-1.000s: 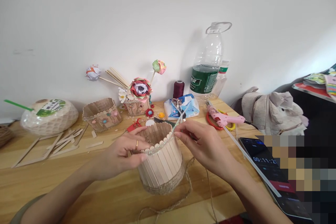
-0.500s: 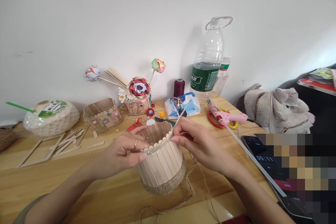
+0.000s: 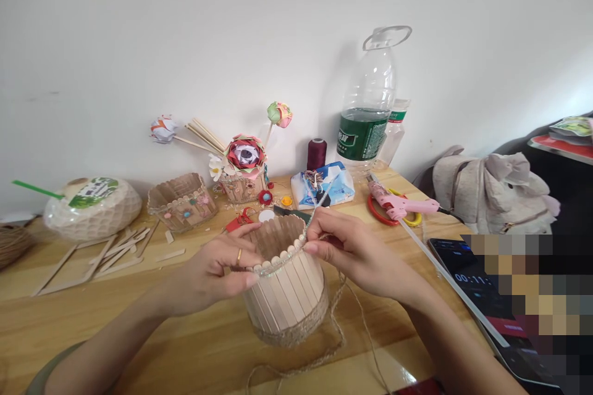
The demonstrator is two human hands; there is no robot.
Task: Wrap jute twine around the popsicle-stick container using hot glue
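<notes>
A round basket of popsicle sticks (image 3: 285, 296) stands on the table, its foot wrapped in twine (image 3: 296, 330). Along its upper rim runs a glittery trim cord (image 3: 278, 265). My left hand (image 3: 217, 268), with a ring on one finger, grips the left side of the rim, thumb outside and fingers over the edge. At the right side of the rim, my right hand (image 3: 340, 247) pinches the trim cord, whose loose end sticks up above the fingers. A loose strand of twine (image 3: 340, 321) trails from the basket to the table's front.
Behind are a smaller stick basket (image 3: 183, 203), paper flowers (image 3: 245, 157), a tissue pack (image 3: 322, 188), a thread spool (image 3: 317, 154) and a large bottle (image 3: 365, 117). A pink glue gun (image 3: 403, 205) and phone (image 3: 463, 284) lie right; loose sticks (image 3: 115, 253) and a coconut (image 3: 95, 210) left.
Both hands keep their places on the basket's rim. The trim cord's free end above my right hand looks slightly lower; the whole view has shifted a little.
</notes>
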